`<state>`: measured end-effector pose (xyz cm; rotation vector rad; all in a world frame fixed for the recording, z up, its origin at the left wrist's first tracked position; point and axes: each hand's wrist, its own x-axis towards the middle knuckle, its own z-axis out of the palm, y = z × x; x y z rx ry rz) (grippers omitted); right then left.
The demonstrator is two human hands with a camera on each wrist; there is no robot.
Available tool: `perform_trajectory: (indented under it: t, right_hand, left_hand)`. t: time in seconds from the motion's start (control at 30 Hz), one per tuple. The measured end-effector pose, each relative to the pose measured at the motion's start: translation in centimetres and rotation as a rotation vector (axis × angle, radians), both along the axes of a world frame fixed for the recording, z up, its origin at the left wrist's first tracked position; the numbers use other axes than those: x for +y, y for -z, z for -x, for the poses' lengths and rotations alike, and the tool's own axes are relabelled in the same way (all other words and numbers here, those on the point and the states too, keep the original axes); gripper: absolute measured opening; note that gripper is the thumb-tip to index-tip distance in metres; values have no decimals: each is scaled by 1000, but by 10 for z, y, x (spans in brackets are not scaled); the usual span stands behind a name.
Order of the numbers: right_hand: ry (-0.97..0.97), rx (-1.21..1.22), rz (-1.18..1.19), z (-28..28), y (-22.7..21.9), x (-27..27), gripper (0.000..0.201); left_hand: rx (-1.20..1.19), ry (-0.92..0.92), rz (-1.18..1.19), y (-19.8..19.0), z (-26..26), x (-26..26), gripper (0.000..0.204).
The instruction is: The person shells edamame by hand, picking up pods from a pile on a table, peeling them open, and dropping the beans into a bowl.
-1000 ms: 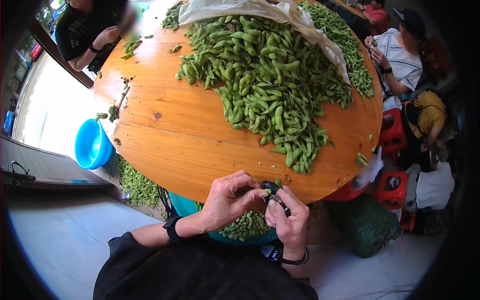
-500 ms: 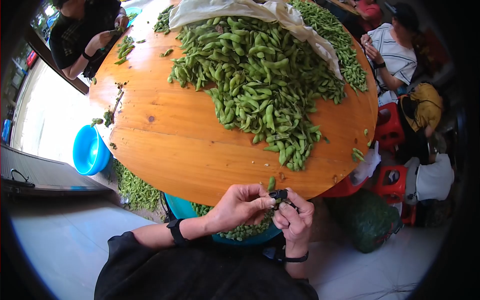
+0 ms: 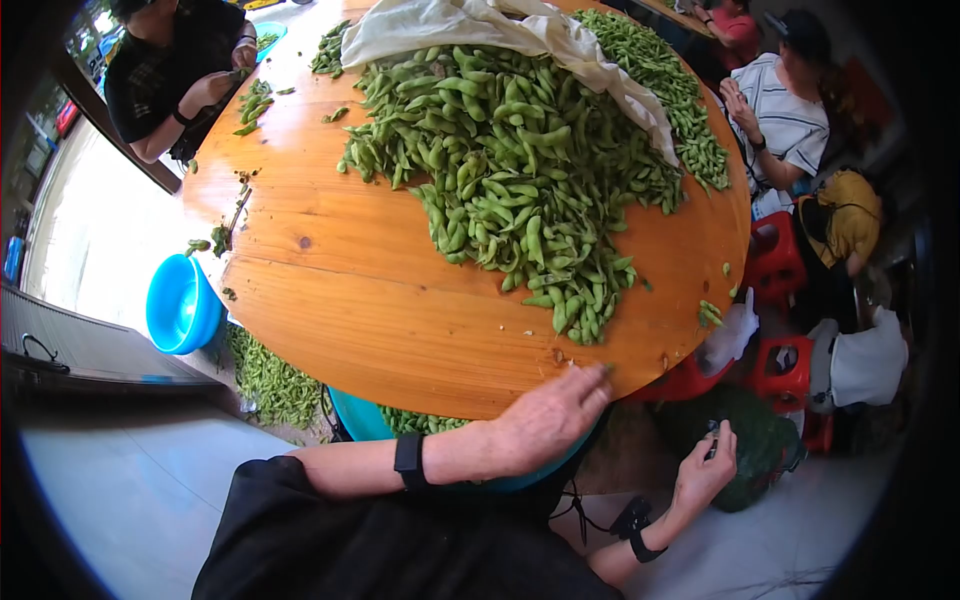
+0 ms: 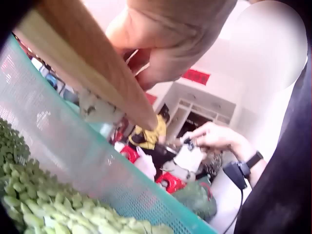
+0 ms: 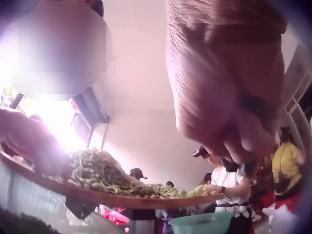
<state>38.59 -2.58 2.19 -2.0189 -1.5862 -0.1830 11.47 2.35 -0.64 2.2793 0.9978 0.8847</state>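
My left hand (image 3: 550, 415) reaches over the near table edge, fingers extended and slightly blurred, a small green bit by the fingertips; whether they touch it cannot be told. From below, the left wrist view shows this hand (image 4: 170, 39) at the wooden edge. Off to the right, beyond the table, my right hand (image 3: 705, 470) curls its fingers round a small black object (image 3: 712, 428). Green pods (image 3: 520, 160) are heaped on the table (image 3: 350, 290). Below the edge, a turquoise mesh basket (image 4: 146, 197) holds shelled beans (image 4: 63, 209), partly covered by my left arm.
A blue basin (image 3: 183, 303) stands at the left, near pods spread on the floor (image 3: 270, 385). Red stools (image 3: 780, 370) and a dark green net sack (image 3: 735, 465) are at the right. Other people sit around the table. Pale cloth (image 3: 450, 30) lies along the heap.
My hands, together before, have separated. The left moved right to the table edge; the right moved right and down with the black object. The pod beside them is no longer visible there.
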Motion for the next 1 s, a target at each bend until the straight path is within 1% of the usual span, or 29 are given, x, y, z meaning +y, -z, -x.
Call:
perform_trajectory:
  t: [0.03,0.07,0.1,0.17,0.2,0.23,0.3,0.33,0.37,0.4,0.43,0.5,0.57,0.63,0.67,0.7,0.77,0.83,0.87,0.9,0.93,0.97,1.0]
  right_hand:
    - [-4,2,-3,2,0,1,26]
    - [34,50,-104,5,-1,4,25]
    - [72,97,-208,7,-2,7,24]
    - [59,106,-232,14,-4,11,21]
    - [62,185,-194,20,-5,13,20]
    - [62,264,-155,27,-7,15,19]
    - [-38,332,-162,41,3,24,17]
    - [-130,338,-109,52,2,29,18]
    - [-221,342,-56,68,-2,36,18]
    - [-282,301,-62,82,-3,43,19]
    - [-343,259,-69,91,-1,50,20]
    - [-328,141,-72,100,8,62,22]
    - [-309,120,21,102,12,65,23]
    - [-333,88,15,88,13,61,24]
    - [-355,60,11,78,15,56,24]
    - [-254,116,85,69,13,50,24]
    - [-133,0,125,37,17,35,25]
    - [126,-123,223,13,21,19,30]
    - [174,-103,194,6,23,14,33]
    - [178,-104,192,9,21,14,33]
    - [112,-45,116,17,17,14,33]
    - [44,15,38,27,12,16,32]
    - [-31,99,58,44,3,20,32]
  left_hand:
    - [-105,143,-28,1,-8,-5,41]
    - [-137,387,214,1,-10,-13,39]
    - [-174,633,393,-7,-7,-9,35]
    - [-319,610,264,-3,-4,-10,30]
    - [-305,412,261,-4,3,-7,29]
    - [-290,210,256,-12,13,4,27]
    - [-238,-218,104,-9,28,25,29]
    - [-237,-219,102,-5,32,34,29]
    - [-201,-285,70,1,36,41,31]
    - [-167,-351,38,4,37,44,33]
    - [-167,-352,38,2,34,44,33]
    - [-147,-446,9,-2,27,45,43]
    - [-118,-435,44,-5,28,44,47]
    - [-88,-424,73,-5,32,46,50]
    - [-16,-432,58,-4,35,47,51]
    - [54,-437,44,-3,37,48,53]
    - [40,-430,5,-3,38,49,49]
    - [28,-423,-33,-4,39,50,46]
    - [67,-435,-3,-4,41,51,44]
    - [107,-448,28,-4,43,52,41]
    - [126,-479,9,-6,43,52,36]
    - [128,-477,7,-6,44,52,36]
    - [66,-473,-36,-6,46,53,35]
